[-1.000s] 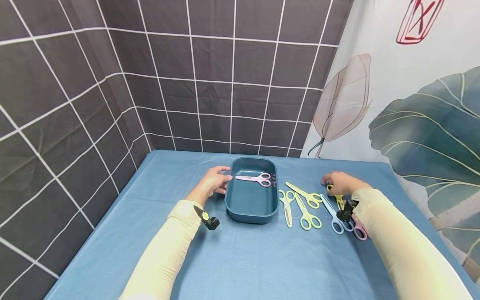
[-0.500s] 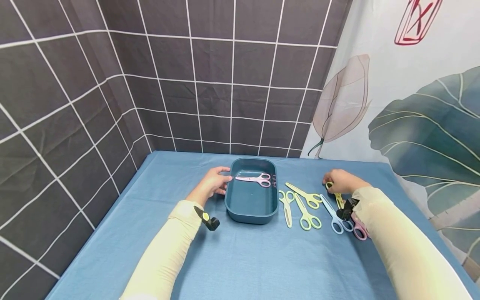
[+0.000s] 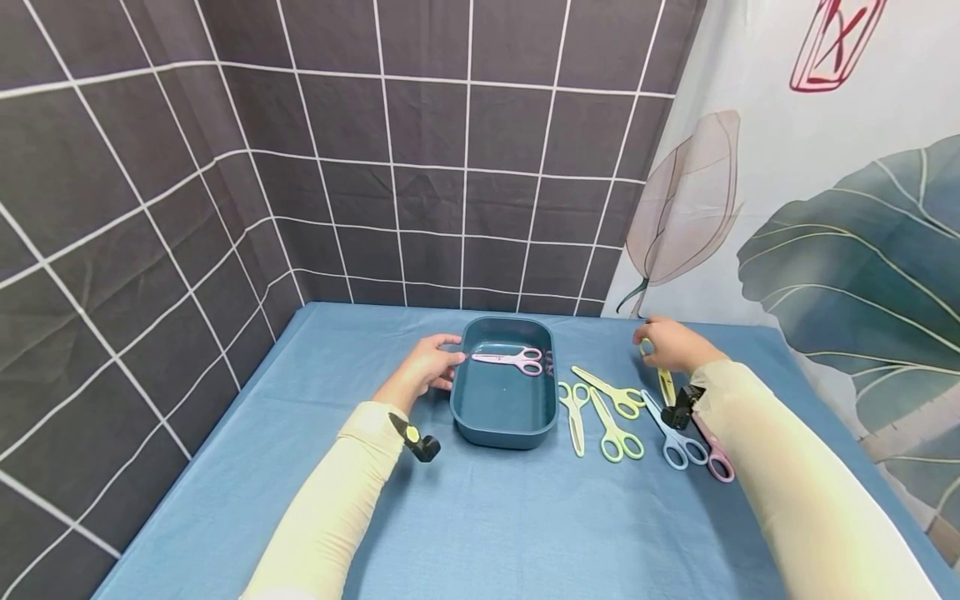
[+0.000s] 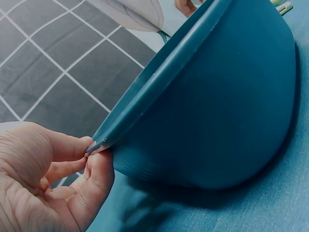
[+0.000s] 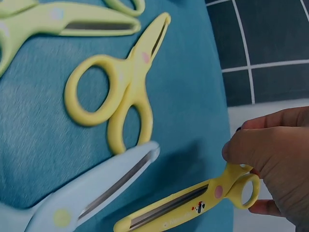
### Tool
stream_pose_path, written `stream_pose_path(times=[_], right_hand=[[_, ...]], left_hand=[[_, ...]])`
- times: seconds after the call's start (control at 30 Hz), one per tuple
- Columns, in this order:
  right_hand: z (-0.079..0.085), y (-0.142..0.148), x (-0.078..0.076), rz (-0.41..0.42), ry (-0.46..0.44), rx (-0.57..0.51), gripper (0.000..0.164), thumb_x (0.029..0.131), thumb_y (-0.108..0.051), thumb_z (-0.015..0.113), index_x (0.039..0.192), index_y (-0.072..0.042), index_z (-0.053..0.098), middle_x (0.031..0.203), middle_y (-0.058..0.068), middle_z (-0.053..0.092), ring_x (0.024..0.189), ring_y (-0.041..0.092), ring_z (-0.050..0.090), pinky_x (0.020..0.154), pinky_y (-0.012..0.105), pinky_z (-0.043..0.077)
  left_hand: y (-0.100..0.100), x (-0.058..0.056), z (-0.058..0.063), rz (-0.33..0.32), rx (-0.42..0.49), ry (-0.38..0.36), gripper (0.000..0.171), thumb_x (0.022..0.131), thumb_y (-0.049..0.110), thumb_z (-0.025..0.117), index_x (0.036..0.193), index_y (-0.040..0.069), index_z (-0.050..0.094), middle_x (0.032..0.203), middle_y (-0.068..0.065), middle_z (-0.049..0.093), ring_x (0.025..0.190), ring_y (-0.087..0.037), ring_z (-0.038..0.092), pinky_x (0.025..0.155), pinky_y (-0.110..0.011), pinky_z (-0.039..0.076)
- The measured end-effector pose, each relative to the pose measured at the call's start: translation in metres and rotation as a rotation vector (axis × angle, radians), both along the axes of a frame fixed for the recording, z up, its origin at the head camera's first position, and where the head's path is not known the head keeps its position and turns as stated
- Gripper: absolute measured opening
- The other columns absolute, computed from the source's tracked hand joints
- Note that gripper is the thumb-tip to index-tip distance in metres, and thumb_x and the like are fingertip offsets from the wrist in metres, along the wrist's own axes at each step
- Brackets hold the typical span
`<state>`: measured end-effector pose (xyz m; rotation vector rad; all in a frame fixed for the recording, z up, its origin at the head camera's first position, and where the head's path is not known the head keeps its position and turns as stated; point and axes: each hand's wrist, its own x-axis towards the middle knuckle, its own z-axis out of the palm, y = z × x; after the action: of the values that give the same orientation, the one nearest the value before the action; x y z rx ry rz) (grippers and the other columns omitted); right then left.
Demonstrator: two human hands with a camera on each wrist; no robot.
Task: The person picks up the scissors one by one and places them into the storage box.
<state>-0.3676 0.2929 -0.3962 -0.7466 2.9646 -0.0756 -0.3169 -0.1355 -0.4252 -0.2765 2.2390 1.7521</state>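
Note:
My left hand [image 3: 423, 367] pinches the left rim of a teal rectangular bin [image 3: 504, 421] between thumb and fingers; the left wrist view shows that pinch on the bin's wall [image 4: 203, 111]. Inside the bin lies a pair of pink scissors [image 3: 513, 358]. On the right side, my right hand [image 3: 673, 346] holds a pair of yellow scissors [image 5: 193, 200] by the finger loops, blades slanting down toward the wrist. A shadow lies on the cloth beneath them. Close by are light blue scissors [image 5: 91, 198] and another yellow pair [image 5: 137, 82].
Between bin and right hand, pale green scissors [image 3: 574, 417] and lime green scissors [image 3: 617, 433] lie on the blue cloth [image 3: 480, 525]. Pink scissors [image 3: 720, 462] lie partly under the right forearm. A dark checked backdrop [image 3: 420, 192] stands behind the table.
My right hand has lifted the yellow scissors and moved slightly back and to the left with them. The left hand and bin have stayed in place.

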Motion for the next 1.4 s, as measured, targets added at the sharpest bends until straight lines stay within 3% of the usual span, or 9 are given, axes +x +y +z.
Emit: stream_pose_path(times=[0.23,0.47,0.8,1.17,1.4], right_hand=[[0.011,-0.015,-0.004,0.031,0.017,0.019,0.029,0.085,-0.004,0.074,0.113,0.004,0.071,0.114,0.025,0.06,0.108,0.043,0.059,0.093,0.059,0.05],[0.023,-0.04,-0.002,0.069,0.03,0.017,0.029,0.086,-0.004,0.074,0.114,0.003,0.071,0.107,0.019,0.06,0.095,0.034,0.062,0.086,0.054,0.053],[0.04,-0.082,-0.005,0.12,0.043,0.037,0.029,0.084,-0.006,0.076,0.112,0.001,0.072,0.108,0.019,0.061,0.091,0.031,0.062,0.084,0.05,0.055],[0.05,-0.124,0.0,0.127,0.06,0.06,0.03,0.085,-0.012,0.078,0.113,-0.005,0.073,0.11,0.014,0.061,0.095,0.028,0.063,0.086,0.048,0.056],[0.057,-0.144,0.003,0.129,0.046,0.051,0.033,0.085,-0.012,0.078,0.117,-0.004,0.072,0.111,0.014,0.061,0.094,0.028,0.063,0.088,0.046,0.056]], left_hand=[[0.001,0.001,0.001,0.003,0.01,-0.002,0.047,0.099,0.012,0.065,0.145,0.015,0.054,0.094,-0.011,0.06,0.064,-0.014,0.056,0.051,-0.027,0.057],[0.0,0.001,0.001,0.001,0.013,-0.001,0.047,0.099,0.011,0.065,0.145,0.015,0.054,0.095,-0.011,0.06,0.063,-0.014,0.056,0.05,-0.027,0.057],[-0.001,0.002,0.0,0.004,0.008,0.005,0.047,0.1,0.011,0.065,0.145,0.015,0.054,0.1,-0.012,0.061,0.063,-0.014,0.056,0.05,-0.027,0.057],[-0.002,-0.001,-0.002,-0.006,0.024,-0.011,0.047,0.1,0.011,0.065,0.145,0.015,0.054,0.079,-0.008,0.059,0.06,-0.013,0.056,0.049,-0.026,0.057],[-0.002,-0.001,-0.004,-0.002,0.027,-0.002,0.046,0.099,0.011,0.065,0.144,0.016,0.055,0.085,-0.009,0.061,0.061,-0.013,0.057,0.049,-0.026,0.056]])
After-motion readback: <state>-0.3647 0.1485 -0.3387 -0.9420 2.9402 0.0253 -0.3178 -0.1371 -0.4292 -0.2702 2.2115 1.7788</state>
